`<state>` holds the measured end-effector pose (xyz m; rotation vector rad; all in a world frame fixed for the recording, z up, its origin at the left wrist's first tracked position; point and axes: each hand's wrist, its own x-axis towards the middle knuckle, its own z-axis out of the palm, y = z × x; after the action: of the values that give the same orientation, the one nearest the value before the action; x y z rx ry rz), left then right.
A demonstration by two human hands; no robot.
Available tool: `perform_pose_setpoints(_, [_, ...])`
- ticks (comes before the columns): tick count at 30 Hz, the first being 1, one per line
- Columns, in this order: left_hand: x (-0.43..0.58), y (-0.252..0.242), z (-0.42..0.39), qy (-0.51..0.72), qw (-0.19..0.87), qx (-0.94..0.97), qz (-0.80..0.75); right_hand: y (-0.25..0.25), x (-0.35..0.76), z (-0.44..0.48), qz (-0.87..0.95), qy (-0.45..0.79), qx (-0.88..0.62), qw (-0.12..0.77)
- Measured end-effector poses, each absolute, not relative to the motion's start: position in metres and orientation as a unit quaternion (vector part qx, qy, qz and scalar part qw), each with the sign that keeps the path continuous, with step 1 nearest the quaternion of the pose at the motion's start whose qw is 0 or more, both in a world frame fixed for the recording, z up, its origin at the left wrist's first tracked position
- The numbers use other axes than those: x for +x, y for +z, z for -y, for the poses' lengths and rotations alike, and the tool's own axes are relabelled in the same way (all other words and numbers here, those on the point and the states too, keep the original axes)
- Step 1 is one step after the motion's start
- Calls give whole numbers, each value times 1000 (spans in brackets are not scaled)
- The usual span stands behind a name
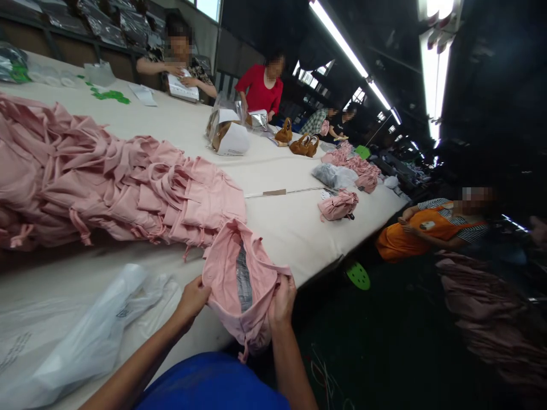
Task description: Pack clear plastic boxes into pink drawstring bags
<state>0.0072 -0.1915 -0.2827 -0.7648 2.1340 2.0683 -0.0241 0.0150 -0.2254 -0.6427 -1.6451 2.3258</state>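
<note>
At the table's near edge a pink fabric bag (222, 285) is spread wide at its mouth, with something grey and shiny (244, 279) inside. My left hand (194, 300) pinches the left side of its rim. On the opposite side, my right hand (284, 299) grips the rim, its fingers partly hidden by the cloth. A small tie hangs from the bag's lower front. Just beyond it, a long row of similar pink bags (123, 171) lies overlapped on the table. Clear plastic bags (98, 324) lie to the left of my left hand.
The pale table (273, 171) stretches away to the right. On it are a pink bundle (338, 205), brown bags (304, 145), wrapped packages (231, 136) and green scraps (110, 95). Several people work around it; one in an orange apron (421, 228) is at the right, near a green stool (358, 275).
</note>
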Motion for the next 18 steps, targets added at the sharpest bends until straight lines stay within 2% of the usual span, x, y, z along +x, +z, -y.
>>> perform_pose_setpoints(3, [14,-263,207,707,8,-249,-662,-228,-40,-56,487,818,-277,132])
perform_pose_setpoints(7, [22,-218,211,682,-94,-277,-671,-237,-39,-89,411,849,-329,45])
perform_pose_setpoints(11, [22,-198,210,613,-67,-258,-744,-236,-18,-97,447,831,-331,0])
perform_pose_setpoints(13, [19,-200,207,586,-51,-223,-777,-223,-1,-96,554,771,-310,54])
perform_pose_setpoints(15, [16,-202,199,546,-62,-183,-816,-201,13,-89,676,661,-244,215])
perform_pose_setpoints(17, [13,-203,185,498,-79,-142,-852,-178,18,-72,757,547,-101,342])
perform_pose_setpoints(18, [13,-202,175,480,-83,-123,-865,-168,16,-59,786,519,-13,336])
